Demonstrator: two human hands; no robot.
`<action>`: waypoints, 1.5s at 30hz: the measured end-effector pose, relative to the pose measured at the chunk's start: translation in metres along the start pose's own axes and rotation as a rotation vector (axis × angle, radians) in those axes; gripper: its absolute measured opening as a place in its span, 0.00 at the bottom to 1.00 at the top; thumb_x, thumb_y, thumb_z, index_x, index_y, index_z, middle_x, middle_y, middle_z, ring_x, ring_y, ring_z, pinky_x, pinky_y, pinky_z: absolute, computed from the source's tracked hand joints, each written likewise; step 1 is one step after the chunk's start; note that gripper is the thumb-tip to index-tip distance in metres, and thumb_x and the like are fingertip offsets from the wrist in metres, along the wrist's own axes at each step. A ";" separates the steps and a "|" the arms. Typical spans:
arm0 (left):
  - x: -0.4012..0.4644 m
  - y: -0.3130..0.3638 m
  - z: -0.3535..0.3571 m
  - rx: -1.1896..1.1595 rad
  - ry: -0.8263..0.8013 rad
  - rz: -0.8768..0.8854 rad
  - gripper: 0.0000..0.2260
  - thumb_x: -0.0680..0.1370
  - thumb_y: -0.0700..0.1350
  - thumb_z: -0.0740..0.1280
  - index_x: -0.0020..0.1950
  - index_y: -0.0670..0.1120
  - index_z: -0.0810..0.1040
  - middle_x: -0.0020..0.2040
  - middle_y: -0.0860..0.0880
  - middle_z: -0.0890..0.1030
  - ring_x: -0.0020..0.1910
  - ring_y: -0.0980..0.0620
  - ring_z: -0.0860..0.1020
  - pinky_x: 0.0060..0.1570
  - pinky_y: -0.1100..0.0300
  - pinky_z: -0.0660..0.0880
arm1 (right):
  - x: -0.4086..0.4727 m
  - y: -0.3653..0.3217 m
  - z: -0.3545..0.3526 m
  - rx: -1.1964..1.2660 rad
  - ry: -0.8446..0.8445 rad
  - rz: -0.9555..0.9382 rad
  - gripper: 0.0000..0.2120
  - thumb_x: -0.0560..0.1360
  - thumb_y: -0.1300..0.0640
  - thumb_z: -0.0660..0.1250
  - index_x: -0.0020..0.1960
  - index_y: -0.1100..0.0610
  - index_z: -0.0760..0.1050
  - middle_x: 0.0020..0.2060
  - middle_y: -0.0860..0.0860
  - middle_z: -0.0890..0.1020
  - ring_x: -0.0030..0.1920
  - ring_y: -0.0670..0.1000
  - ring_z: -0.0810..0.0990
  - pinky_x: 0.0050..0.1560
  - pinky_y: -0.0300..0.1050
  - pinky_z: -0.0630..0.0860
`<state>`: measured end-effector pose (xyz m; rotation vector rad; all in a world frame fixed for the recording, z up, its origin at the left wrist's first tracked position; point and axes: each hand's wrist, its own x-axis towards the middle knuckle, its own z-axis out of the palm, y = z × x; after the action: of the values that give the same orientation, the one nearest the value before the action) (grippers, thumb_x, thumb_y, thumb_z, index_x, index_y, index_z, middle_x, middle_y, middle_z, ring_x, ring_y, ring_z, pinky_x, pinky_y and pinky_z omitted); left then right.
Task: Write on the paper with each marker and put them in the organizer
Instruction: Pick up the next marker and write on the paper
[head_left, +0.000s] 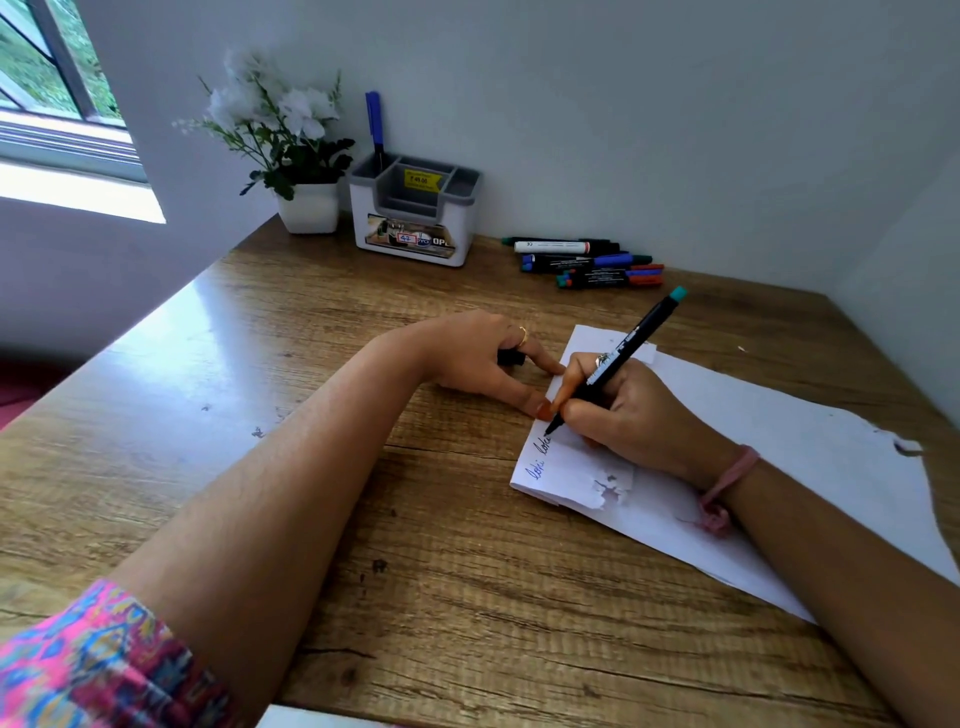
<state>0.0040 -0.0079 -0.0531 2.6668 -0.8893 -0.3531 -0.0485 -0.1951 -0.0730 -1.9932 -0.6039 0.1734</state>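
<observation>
Your patterned sleeve (98, 660) sits closest, at the lower left, with the forearm running up across the wooden desk (218, 467). Further left and back, a white pot of flowers (291, 150) stands against the wall, and just beside it is the organizer (415, 218) with one blue marker (375, 122) standing upright in its rear left compartment. Your left hand (483, 358) rests on the desk at the paper's edge, fingers curled around a small black cap (510, 357), thumb tip touching the paper (779, 447). Your right hand (623, 410) grips a black marker with a teal end (623, 358), tip down on the paper beside two short written words. Behind, near the wall, the remaining markers (587, 262) lie in a loose heap.
</observation>
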 end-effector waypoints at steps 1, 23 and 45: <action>0.000 0.000 0.000 -0.003 -0.001 -0.001 0.24 0.70 0.63 0.67 0.65 0.63 0.71 0.40 0.64 0.66 0.39 0.61 0.67 0.35 0.63 0.61 | 0.000 0.000 0.000 0.007 -0.002 -0.001 0.02 0.66 0.61 0.64 0.36 0.56 0.75 0.26 0.46 0.76 0.27 0.41 0.73 0.30 0.33 0.70; -0.005 0.004 0.004 -0.271 0.130 -0.036 0.34 0.70 0.59 0.71 0.72 0.58 0.60 0.62 0.50 0.73 0.53 0.56 0.70 0.52 0.61 0.67 | 0.005 -0.007 -0.013 0.315 0.316 0.064 0.06 0.78 0.65 0.58 0.46 0.57 0.70 0.39 0.57 0.82 0.37 0.50 0.83 0.37 0.41 0.78; -0.008 0.020 0.005 -0.137 0.268 0.147 0.33 0.70 0.61 0.71 0.71 0.51 0.65 0.52 0.59 0.76 0.47 0.60 0.74 0.46 0.63 0.69 | 0.002 -0.009 -0.014 0.018 0.271 -0.170 0.11 0.67 0.62 0.74 0.48 0.52 0.81 0.42 0.40 0.84 0.44 0.43 0.83 0.45 0.33 0.76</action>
<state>-0.0140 -0.0192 -0.0492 2.4322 -0.9318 -0.0200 -0.0449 -0.2017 -0.0579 -1.8954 -0.5885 -0.1917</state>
